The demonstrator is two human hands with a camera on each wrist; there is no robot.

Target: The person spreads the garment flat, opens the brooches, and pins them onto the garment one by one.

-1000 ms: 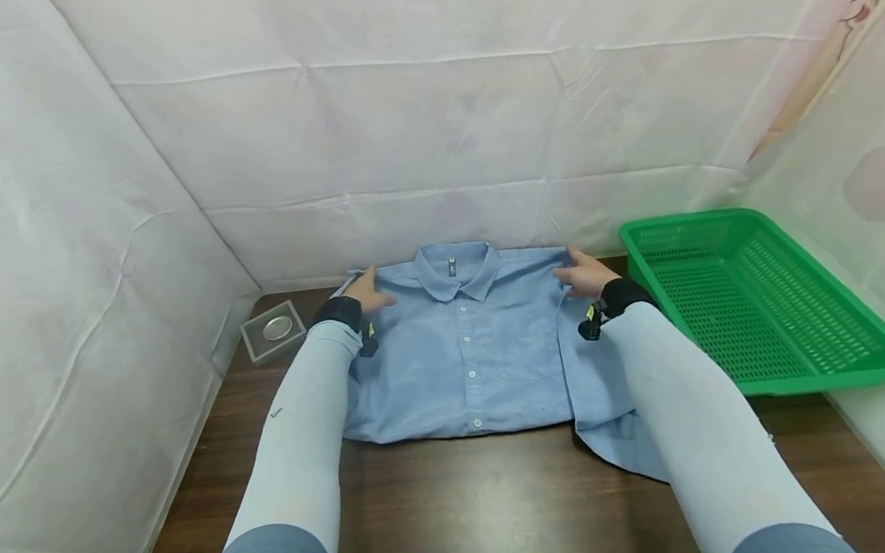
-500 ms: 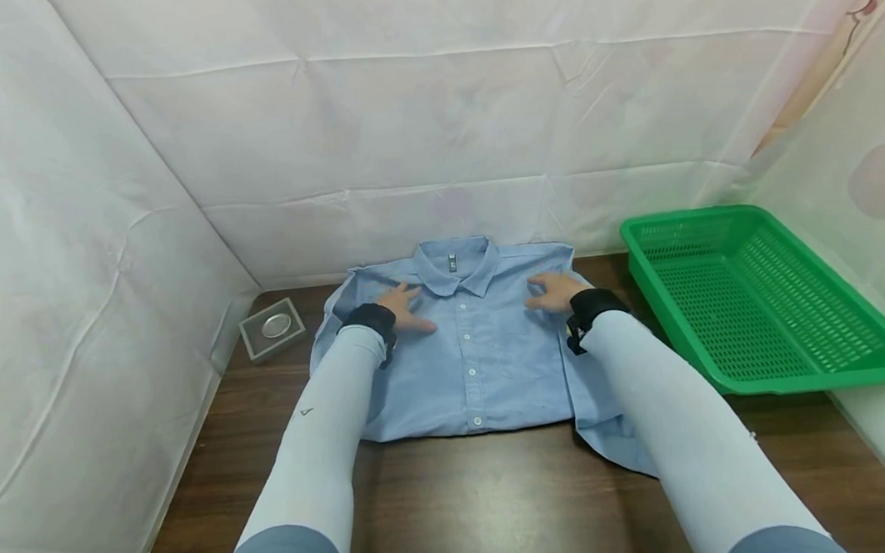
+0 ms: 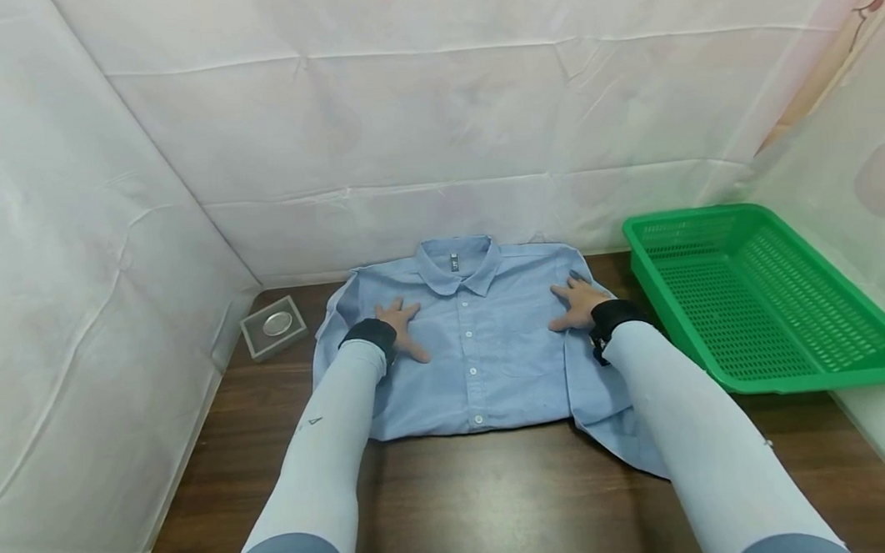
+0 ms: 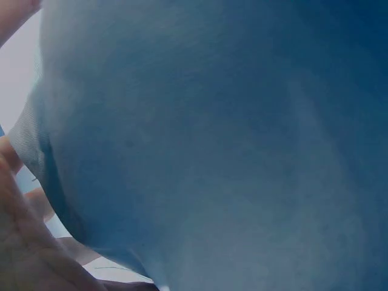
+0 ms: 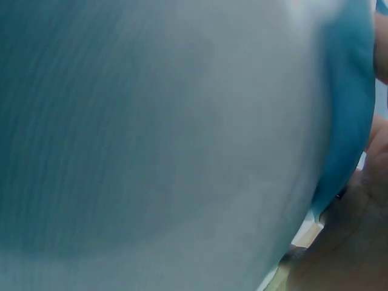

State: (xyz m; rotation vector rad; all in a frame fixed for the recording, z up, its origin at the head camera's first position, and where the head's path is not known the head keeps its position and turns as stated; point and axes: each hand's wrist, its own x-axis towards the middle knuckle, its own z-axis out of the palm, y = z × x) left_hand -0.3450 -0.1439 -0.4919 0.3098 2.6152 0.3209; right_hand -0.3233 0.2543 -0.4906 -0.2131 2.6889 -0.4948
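A light blue button-up shirt [image 3: 506, 348] lies face up on the table, collar toward the back wall. Its lower edge is straight, and one sleeve slants down past the body at the right. On the shirt's left chest rests my left hand [image 3: 402, 324], fingers spread. My right hand [image 3: 577, 303] lies on the right chest near the shoulder, its fingers apart too. Blue cloth fills most of the left wrist view, with part of the left hand [image 4: 30, 242] at the lower left. In the right wrist view the right hand [image 5: 345, 248] shows at the lower right corner.
A green perforated basket [image 3: 697, 347] stands on the right of the brown table [image 3: 469, 501]. At the left sits a small grey square box [image 3: 284, 345] with a round silvery disc [image 3: 276, 324]. White sheeting [image 3: 434, 110] walls the back and both sides.
Both hands have left the shoulder edges and moved inward onto the shirt's chest. Since half a second ago the right hand has slid back outward. The left sleeve part now shows beside the left arm.
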